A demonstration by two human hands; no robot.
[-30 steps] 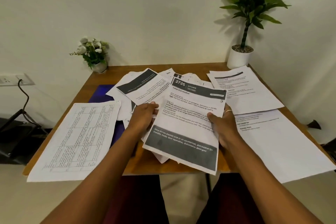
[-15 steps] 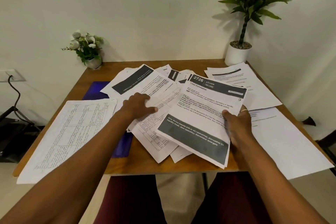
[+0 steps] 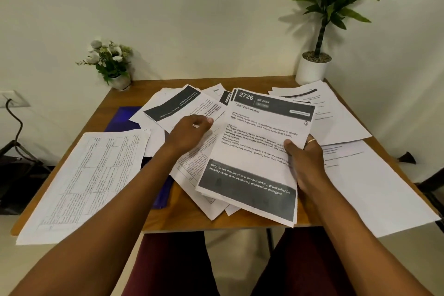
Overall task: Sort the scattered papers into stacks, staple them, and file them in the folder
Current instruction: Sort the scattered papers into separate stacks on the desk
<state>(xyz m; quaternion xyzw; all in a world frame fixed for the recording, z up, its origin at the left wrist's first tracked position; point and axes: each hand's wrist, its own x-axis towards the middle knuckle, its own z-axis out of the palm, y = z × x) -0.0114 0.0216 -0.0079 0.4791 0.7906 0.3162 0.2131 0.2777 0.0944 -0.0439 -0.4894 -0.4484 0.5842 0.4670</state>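
Head cam looking down at a wooden table point(image 3: 240, 80) covered in loose papers. The right hand point(image 3: 304, 158) grips the "2726 KITCHEN Load Dishwasher" sheet point(image 3: 254, 151) by its right edge, with the thumb on top of the page, the other fingers tucked behind it and a ring showing on one. That sheet lies tilted over the messy middle pile point(image 3: 192, 168).

The left hand point(image 3: 189, 132) sits on that pile with its fingers bent and the fingertips touching an upside-down sheet with a dark band point(image 3: 177, 106). Can't tell if it's actually pinching a page or just pressing down.

The blue folder point(image 3: 125, 118) lies flat on the left side, mostly buried under paper. A grid-printed sheet point(image 3: 91, 175) sits front left, hanging off the table edge, and more white pages point(image 3: 374, 190) are spread on the right. A little flower pot point(image 3: 111, 65) and a tall plant point(image 3: 312, 69) stand at the back corners.
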